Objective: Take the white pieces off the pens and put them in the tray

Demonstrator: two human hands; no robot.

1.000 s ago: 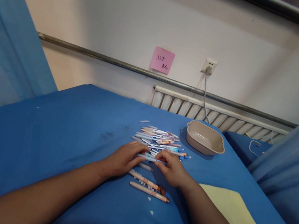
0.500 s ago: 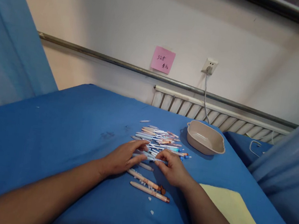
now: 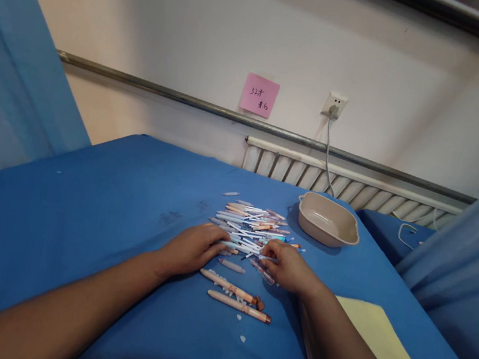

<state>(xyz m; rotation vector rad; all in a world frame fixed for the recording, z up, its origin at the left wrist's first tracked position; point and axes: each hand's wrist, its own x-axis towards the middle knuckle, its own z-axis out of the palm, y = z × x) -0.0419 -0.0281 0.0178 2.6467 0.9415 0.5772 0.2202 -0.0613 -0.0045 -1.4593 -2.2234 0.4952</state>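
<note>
A pile of pen barrels and thin white refills (image 3: 255,228) lies on the blue-covered surface. My left hand (image 3: 197,249) is at the pile's left end, its fingers closed around a pale blue pen barrel (image 3: 231,245). My right hand (image 3: 284,263) pinches a small pale pen part (image 3: 263,257) at the pile's right side; the fingers hide most of it. Below that hand lie clear pinkish pen pieces (image 3: 261,271). Nearer to me are a grey-lilac barrel (image 3: 231,266) and two peach pens with brown ends, the lower pen (image 3: 238,306) lying apart.
A beige basin (image 3: 329,221) stands behind the pile on the right. Yellow cloth or paper (image 3: 377,339) lies beyond my right forearm. Small white bits (image 3: 242,339) are scattered near the peach pens. Behind are a radiator (image 3: 302,170), a metal rail and a plugged-in cable (image 3: 328,150).
My hands have moved apart: the left slid slightly left, the right shifted right, away from the pale blue pen they both held. Clear pinkish pieces now show under my right hand.
</note>
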